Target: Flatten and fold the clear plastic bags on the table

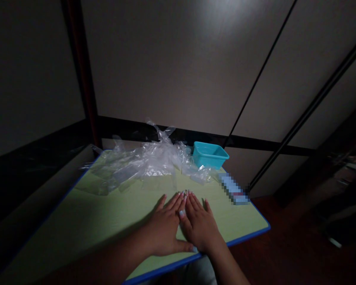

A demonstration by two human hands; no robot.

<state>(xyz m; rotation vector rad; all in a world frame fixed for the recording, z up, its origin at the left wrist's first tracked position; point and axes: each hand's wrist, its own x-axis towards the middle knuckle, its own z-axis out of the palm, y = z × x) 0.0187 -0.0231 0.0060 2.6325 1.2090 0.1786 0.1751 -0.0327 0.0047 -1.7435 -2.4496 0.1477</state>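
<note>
My left hand (165,225) lies palm down on the pale green table (222,221), its fingers stretched forward. Beside it, my right hand (199,223) is also flat on the tabletop, and the fingertips of both meet near the middle. Neither hand holds anything. Beyond the fingertips spreads a heap of crumpled clear plastic bags (160,158). A turquoise plastic basket (210,160) stands at the back right, touching or very near the bags; its inside shows only in part.
On the table's right side lies a flat, light-blue item (233,190), blurred out by pixels. A blue edge band (246,238) rims the tabletop. Large cabinet panels (166,67) rise right behind the table. Dark reddish floor (273,253) shows at the right.
</note>
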